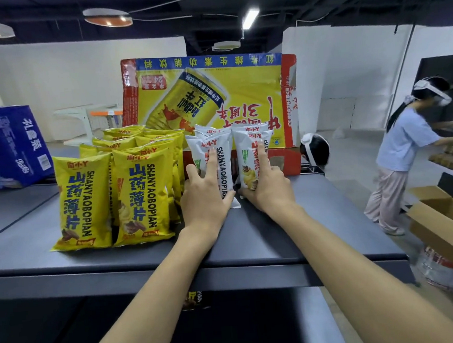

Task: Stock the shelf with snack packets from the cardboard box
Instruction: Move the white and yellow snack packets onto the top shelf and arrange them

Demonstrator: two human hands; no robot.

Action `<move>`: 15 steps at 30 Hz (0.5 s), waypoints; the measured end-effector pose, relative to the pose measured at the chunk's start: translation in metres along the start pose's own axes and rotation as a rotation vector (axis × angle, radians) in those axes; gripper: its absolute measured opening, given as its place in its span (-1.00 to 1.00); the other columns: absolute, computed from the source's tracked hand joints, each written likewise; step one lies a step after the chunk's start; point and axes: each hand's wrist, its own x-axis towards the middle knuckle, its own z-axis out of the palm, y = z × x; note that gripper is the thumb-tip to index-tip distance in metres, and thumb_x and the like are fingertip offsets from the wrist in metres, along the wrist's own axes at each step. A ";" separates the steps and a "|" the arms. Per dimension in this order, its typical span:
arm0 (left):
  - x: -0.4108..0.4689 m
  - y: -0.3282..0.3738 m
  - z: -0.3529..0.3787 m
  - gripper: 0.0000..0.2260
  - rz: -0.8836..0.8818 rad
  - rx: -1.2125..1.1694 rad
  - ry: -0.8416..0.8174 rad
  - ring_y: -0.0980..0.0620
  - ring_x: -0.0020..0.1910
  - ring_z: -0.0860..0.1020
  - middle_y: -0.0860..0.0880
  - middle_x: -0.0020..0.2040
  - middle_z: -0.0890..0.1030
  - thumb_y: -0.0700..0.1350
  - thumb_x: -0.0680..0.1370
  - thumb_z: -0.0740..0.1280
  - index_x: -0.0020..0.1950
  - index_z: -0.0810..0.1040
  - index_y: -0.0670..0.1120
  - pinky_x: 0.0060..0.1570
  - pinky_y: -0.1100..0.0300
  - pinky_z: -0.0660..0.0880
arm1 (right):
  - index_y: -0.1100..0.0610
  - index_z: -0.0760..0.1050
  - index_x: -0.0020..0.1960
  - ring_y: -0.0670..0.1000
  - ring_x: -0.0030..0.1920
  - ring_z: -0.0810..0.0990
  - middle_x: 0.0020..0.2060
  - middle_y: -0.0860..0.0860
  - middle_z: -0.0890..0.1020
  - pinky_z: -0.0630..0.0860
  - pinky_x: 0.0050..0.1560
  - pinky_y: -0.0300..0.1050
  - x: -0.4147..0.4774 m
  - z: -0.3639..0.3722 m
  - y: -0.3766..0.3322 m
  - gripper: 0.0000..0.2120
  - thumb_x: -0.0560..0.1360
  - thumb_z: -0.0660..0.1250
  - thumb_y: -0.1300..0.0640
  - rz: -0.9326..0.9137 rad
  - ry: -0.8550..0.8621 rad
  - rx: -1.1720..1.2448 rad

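Forearms (159,296) reach over the dark shelf (119,259) from bottom centre. At far left sits a blue carton (12,148); next come rows of yellow packets (84,202), leaning forward. At centre the left hand (204,199) lies flat, fingers spread, against the white packets (225,158); the right hand (268,187) presses beside it, outer fingers bent round a packet's edge. Behind stands the red-and-yellow cardboard box (215,97). Puffy bags on narrow bases likely topple forward once released, or slide back if pushed hard
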 end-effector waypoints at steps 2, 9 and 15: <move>-0.003 0.000 -0.001 -0.17 0.000 -0.017 0.014 -0.15 -0.10 0.54 -0.13 0.12 0.34 0.14 0.43 0.45 0.58 0.05 0.12 -0.16 0.05 0.53 | -0.17 -0.28 0.56 0.25 0.09 0.55 0.12 0.17 0.49 0.48 0.03 0.03 -0.003 0.000 0.000 0.10 0.39 0.50 -0.09 -0.010 0.016 0.025; -0.009 0.000 -0.008 -0.19 0.004 -0.105 -0.019 -0.21 -0.19 0.55 -0.16 0.08 0.37 0.11 0.45 0.44 0.56 0.02 0.15 -0.18 0.00 0.54 | -0.11 -0.15 0.58 0.25 0.12 0.52 0.22 0.17 0.42 0.50 -0.03 0.06 -0.009 -0.003 -0.004 0.04 0.36 0.49 -0.14 -0.048 0.078 -0.071; -0.021 0.000 -0.015 -0.25 0.029 -0.025 -0.029 -0.21 -0.17 0.56 -0.15 0.10 0.39 0.17 0.46 0.38 0.54 0.07 0.13 -0.19 0.02 0.53 | -0.12 -0.15 0.57 0.20 0.17 0.46 0.22 0.14 0.43 0.49 -0.06 0.05 -0.013 -0.005 -0.006 0.03 0.36 0.44 -0.27 -0.027 0.123 -0.192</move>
